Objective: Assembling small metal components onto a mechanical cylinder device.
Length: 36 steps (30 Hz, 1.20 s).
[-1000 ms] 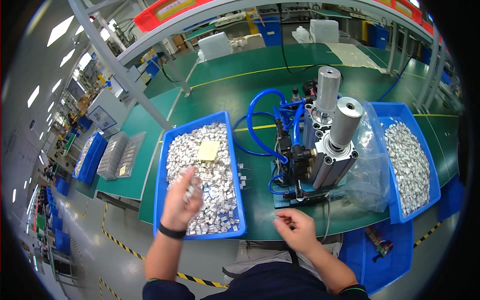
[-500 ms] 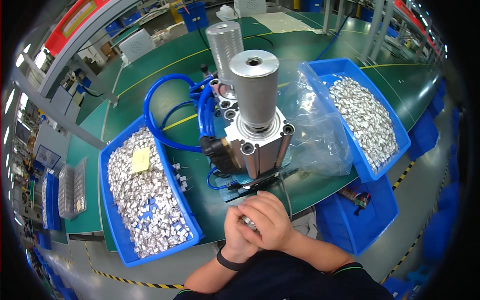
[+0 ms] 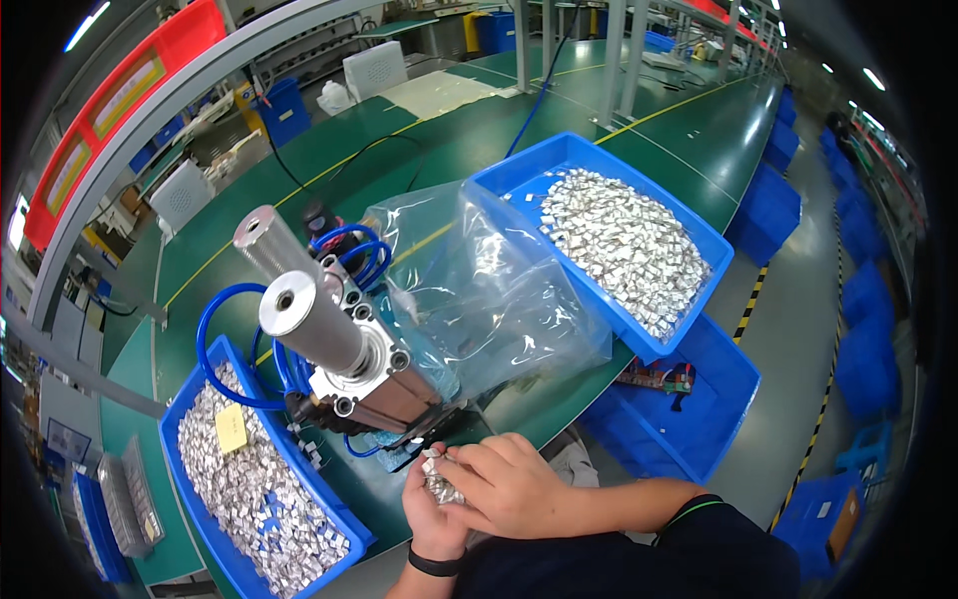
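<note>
My left hand [image 3: 435,526] is cupped, palm up, around a small heap of silver-white metal parts [image 3: 440,487], a dark band at its wrist. Over that heap lies my right hand [image 3: 517,491], its fingers curled onto the parts and partly covering them. Just beyond both hands stands a pneumatic press [image 3: 384,384] with a tall silver cylinder and blue hoses. The left blue bin [image 3: 344,514] holds many similar small parts and a yellow note [image 3: 231,429]. Another blue bin [image 3: 714,240], at the right, holds a large heap of them.
A clear plastic bag [image 3: 499,299] lies between the press and the right bin. Below that bin, a lower blue bin [image 3: 689,429] contains a red-printed item. A few loose parts lie on the green table [image 3: 569,404] by the left bin. Metal frame posts [image 3: 611,70] rise at the back.
My view has swung right, so the press and left bin appear further left. My hands, earlier clasped together, have parted somewhat, and the heap in my left palm now shows more.
</note>
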{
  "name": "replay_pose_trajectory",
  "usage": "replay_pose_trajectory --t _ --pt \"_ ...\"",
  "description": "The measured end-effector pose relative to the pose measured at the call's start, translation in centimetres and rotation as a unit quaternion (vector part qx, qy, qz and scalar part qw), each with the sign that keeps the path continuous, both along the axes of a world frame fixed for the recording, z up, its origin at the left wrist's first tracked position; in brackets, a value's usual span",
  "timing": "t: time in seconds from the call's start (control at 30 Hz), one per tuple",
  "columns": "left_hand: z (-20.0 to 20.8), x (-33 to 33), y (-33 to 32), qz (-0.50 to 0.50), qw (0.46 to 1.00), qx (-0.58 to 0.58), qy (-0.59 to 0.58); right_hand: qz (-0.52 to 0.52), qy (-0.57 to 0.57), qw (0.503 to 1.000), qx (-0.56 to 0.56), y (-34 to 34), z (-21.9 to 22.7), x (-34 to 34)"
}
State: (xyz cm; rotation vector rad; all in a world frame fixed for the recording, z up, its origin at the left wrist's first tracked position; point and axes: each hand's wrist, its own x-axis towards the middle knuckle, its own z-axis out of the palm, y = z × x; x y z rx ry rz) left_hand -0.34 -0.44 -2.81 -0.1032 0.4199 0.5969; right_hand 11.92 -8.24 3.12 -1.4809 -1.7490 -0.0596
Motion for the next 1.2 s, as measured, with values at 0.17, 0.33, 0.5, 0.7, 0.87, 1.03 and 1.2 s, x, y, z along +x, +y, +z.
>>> replay_pose_trajectory --t 0.17,0.33,0.5,0.7,0.87,1.03,1.2 --pt "0.3 0.6 -0.1 0.047 0.998 -0.035 -0.012 -0.008 -0.043 0.996 -0.079 -0.3 -1.1 0.4" --pt "-0.6 0.9 0.0 0.060 0.996 -0.059 -0.005 0.048 0.015 0.996 -0.069 0.5 -1.5 1.4" --pt "-1.0 0.9 0.2 0.073 0.992 -0.081 -0.063 -0.012 0.127 0.991 -0.033 1.4 -3.6 1.3" --pt "0.1 0.8 0.2 0.123 0.982 -0.126 -0.065 -0.098 0.206 0.972 0.052 0.7 -6.4 2.9" --pt "0.3 0.1 0.2 0.107 0.987 -0.113 -0.039 -0.063 0.239 0.969 0.010 -0.9 -4.2 3.1" --pt "0.6 0.4 0.2 0.059 0.997 -0.049 -0.019 0.060 0.042 0.997 -0.016 1.4 -1.9 2.8" --pt "-0.7 -0.4 0.6 0.003 0.996 -0.044 -0.079 0.085 -0.045 0.994 -0.055 2.3 -2.4 3.0"
